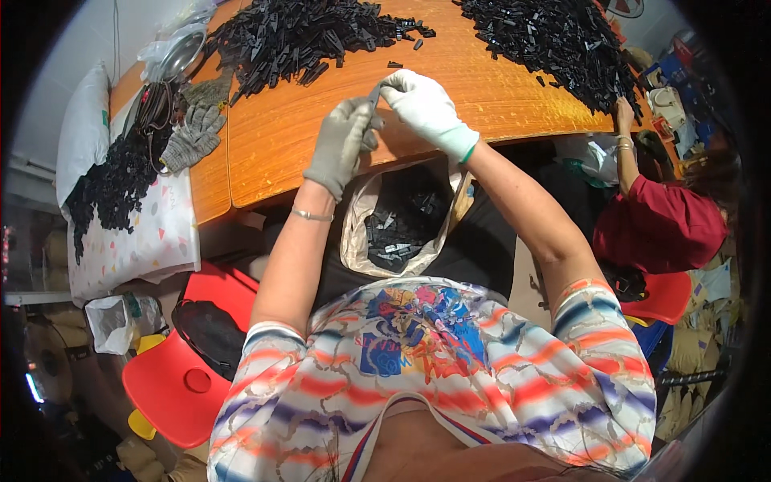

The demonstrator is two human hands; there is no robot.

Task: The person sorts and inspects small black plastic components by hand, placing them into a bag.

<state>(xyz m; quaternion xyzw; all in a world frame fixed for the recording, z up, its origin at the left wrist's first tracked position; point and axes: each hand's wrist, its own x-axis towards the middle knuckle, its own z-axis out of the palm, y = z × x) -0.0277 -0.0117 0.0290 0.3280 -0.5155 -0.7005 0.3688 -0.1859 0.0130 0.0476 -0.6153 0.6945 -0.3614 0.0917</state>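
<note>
In a grey knit glove, my left hand (pixel 340 138) is closed on a small, thin black plastic piece (pixel 374 95) above the table's near edge. My right hand (pixel 423 106), gloved in white with a green cuff, pinches the upper end of the same piece. Its exact kind is too small to tell, and the fingers cover much of it. Below both hands, an open pale sack (pixel 351 241) rests at my lap. Dark plastic pieces (pixel 393 233) and some light grey ones lie inside it.
On the orange wooden table (pixel 321 104) lie a big heap of black pieces (pixel 281 36) and another (pixel 546 48) at the right. Spare grey gloves (pixel 195 136) lie to the left, near a red chair (pixel 181 386). A co-worker in a maroon sleeve (pixel 658 225) reaches the right heap.
</note>
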